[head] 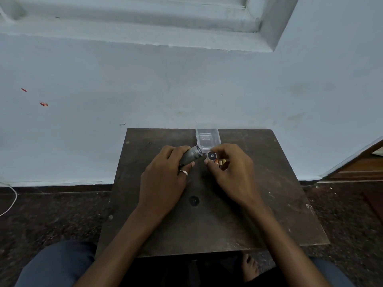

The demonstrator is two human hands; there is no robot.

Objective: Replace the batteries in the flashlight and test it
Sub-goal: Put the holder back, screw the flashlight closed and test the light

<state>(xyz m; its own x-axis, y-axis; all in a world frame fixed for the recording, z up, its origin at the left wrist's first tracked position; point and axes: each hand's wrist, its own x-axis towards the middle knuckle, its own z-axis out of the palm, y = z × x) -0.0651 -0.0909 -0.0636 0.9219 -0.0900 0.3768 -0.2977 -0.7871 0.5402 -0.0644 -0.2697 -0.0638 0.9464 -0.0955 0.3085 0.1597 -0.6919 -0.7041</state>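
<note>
- Two bare hands work above a dark wooden counter (259, 204) that stands against a pale blue wall (145, 90)
- The left hand (163, 179) is wrapped around a silver flashlight body (190, 155), tilted with its open end up and to the right; a ring (183, 172) sits on the thumb
- The right hand (232, 172) pinches a round flashlight cap (212, 156) between thumb and forefinger, just beside the body's open end but apart from it
- The same hand also grips batteries (220, 163) with orange and gold ends; how many I cannot tell
- A clear plastic container (207, 137) sits at the counter's far edge, just behind the hands
- A dark round mark (194, 200) shows on the counter between the wrists
</note>
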